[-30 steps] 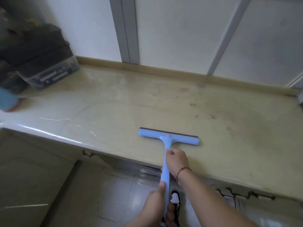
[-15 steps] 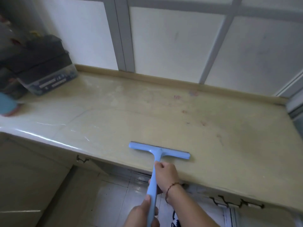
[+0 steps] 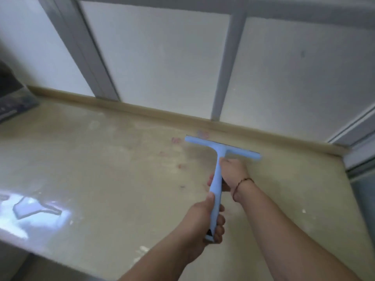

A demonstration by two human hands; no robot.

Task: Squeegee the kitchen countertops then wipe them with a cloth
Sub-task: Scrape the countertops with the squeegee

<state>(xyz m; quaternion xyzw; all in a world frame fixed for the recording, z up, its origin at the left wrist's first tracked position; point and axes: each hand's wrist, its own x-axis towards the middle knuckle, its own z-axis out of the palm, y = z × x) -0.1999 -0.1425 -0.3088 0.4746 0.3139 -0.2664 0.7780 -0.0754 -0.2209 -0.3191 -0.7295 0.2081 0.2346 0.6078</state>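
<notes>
**Both your hands on a blue squeegee, its head near the back edge of the counter**

You are looking down at a beige countertop (image 3: 101,179) with a smooth, glossy surface. It shows faint pale smears and small reddish stains (image 3: 176,140) scattered near its middle and back. A bright reflection of window light lies on its left front part. A low raised lip (image 3: 142,110) of the same beige material runs along the back edge. Behind it stand flat white panels (image 3: 162,57) set in grey metal frames.

The squeegee (image 3: 218,157) is light blue plastic and T-shaped. It has a long straight head and a slim handle that widens slightly toward its end. The head lies across the counter just in front of the back lip, beside the stains, with a thin dark blade strip showing along its far edge.

Your right hand (image 3: 233,173) grips the handle just below the head, fingers curled round it; a thin dark bracelet (image 3: 242,184) circles that wrist. Your left hand (image 3: 205,218) holds the handle's lower end, fingers wrapped round it and the thumb lying along its top.

At the far left edge, a dark, blurred container (image 3: 14,102) sits on the counter, well apart from the squeegee.
</notes>
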